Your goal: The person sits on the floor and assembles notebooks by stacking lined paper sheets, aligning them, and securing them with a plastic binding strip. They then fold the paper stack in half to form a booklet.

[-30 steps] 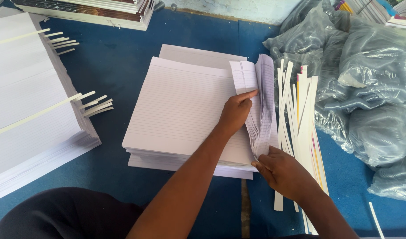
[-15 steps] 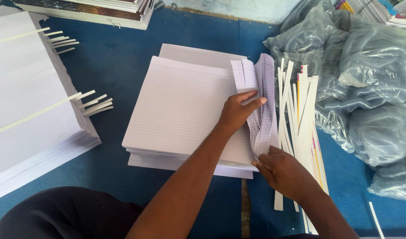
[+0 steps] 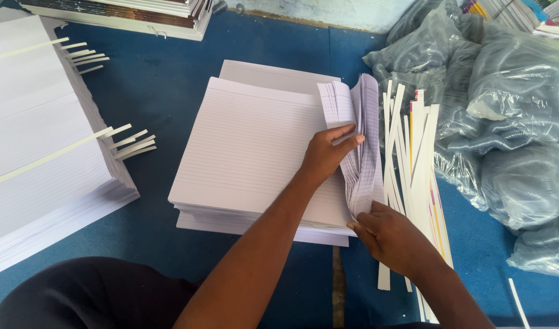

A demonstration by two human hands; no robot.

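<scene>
A thick stack of white ruled paper lies on a blue surface. Along its right edge a bundle of ruled sheets is bent up and fanned. My left hand rests on the stack, its fingers tucked into the fanned sheets and holding them back. My right hand pinches the near corner of the same lifted bundle. Right of the stack lie several long white paper strips, some partly under my right hand.
A larger paper pile with strips poking out between its layers stands at the left. Clear plastic bags of coiled bindings are heaped at the right. Bound books are stacked along the far edge.
My left fingers have slid slightly further right into the fanned sheets. My right hand stays at the near corner.
</scene>
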